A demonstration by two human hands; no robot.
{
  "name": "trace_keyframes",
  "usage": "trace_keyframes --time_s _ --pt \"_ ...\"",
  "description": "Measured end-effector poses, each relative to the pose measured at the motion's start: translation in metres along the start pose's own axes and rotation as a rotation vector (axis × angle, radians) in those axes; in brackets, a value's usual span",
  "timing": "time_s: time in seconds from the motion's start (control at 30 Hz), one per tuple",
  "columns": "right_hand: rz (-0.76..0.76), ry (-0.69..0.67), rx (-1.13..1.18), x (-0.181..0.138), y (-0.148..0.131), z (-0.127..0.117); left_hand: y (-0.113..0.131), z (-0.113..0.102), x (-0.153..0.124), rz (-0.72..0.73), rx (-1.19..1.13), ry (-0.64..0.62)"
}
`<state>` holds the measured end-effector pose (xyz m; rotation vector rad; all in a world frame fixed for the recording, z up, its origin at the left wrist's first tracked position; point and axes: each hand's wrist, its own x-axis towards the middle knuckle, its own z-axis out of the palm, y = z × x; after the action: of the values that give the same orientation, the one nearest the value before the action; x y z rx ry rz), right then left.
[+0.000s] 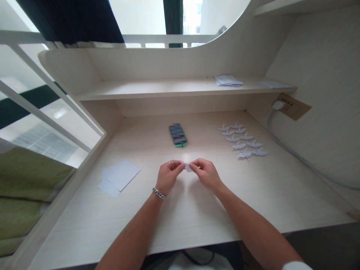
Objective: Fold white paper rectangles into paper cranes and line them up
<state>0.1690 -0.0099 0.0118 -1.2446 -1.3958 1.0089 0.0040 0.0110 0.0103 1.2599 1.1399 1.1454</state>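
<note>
Between my two hands, above the middle of the desk, is a small folded piece of white paper (188,168). My left hand (169,173) pinches its left edge between thumb and fingers; a ring and a chain bracelet are on this hand and wrist. The paper's right edge is pinched by my right hand (206,173). Several white paper cranes (244,144) stand in rows on the desk to the right. Flat white paper sheets (123,175) lie overlapping at the left.
A blurred dark phone-like object with a green end (178,135) lies behind my hands on the pale desk (197,225). Folded white papers (228,80) rest on the shelf (157,88) above. A grey cable (303,161) runs from the wall socket (294,107) along the right side.
</note>
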Motion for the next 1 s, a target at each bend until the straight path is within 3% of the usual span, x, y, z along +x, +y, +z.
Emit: trace_keyframes --time_s 0.27,0.43,0.6,0.73,0.93,1.0 --pt "-0.093 -0.096 -0.176 -0.003 -0.003 0.002 0.000 -0.001 -0.004 0.091 0.310 0.035" --pt "-0.116 -0.066 -0.214 -0.005 -0.005 0.001 0.001 0.003 -0.005 0.072 0.141 -0.039" --pt "-0.119 -0.120 -0.184 -0.005 -0.007 0.001 0.001 0.003 -0.006 0.091 0.171 -0.053" --pt "-0.069 -0.061 -0.078 -0.003 -0.002 0.003 0.001 0.004 -0.006 0.081 0.119 -0.056" --pt "-0.056 -0.120 0.020 -0.003 0.000 0.004 0.008 0.004 -0.012 0.238 0.544 -0.006" --pt "-0.062 -0.104 -0.019 -0.003 -0.002 0.004 0.008 0.006 -0.013 0.264 0.576 -0.028"
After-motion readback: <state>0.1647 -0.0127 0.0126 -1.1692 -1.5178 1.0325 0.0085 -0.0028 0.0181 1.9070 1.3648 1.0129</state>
